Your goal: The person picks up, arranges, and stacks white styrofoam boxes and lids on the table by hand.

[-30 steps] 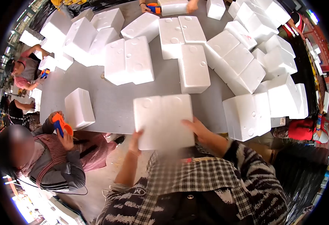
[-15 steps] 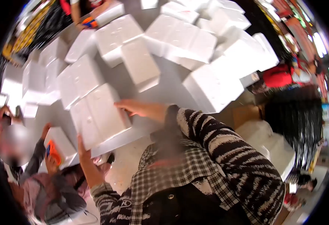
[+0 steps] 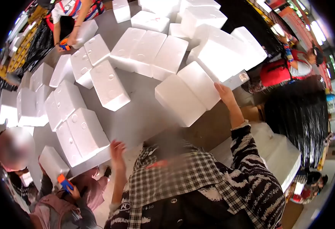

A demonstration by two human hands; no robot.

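My right hand point(image 3: 228, 100) lies with its fingertips at the right end of a pair of white foam boxes point(image 3: 188, 93) standing side by side near the table's edge. The fingers are stretched out along the box rather than wrapped round it. My left hand point(image 3: 118, 152) is raised at the near edge, fingers apart and nothing in them. Just left of it sits another pair of white foam boxes point(image 3: 82, 135) with small round marks on top. A single white box point(image 3: 109, 84) lies farther in, between the two pairs.
More white boxes point(image 3: 149, 51) cover the grey table point(image 3: 137, 114) at the back. One person point(image 3: 76, 9) at the far left and another point(image 3: 60, 202) at the near left each hold an orange-and-blue tool and a white box. Black-wrapped goods point(image 3: 295, 118) stand at right.
Both hands have come off the near left pair of boxes. My right hand has moved right to the other pair; my left hangs open beside the first. The whole view has shifted.
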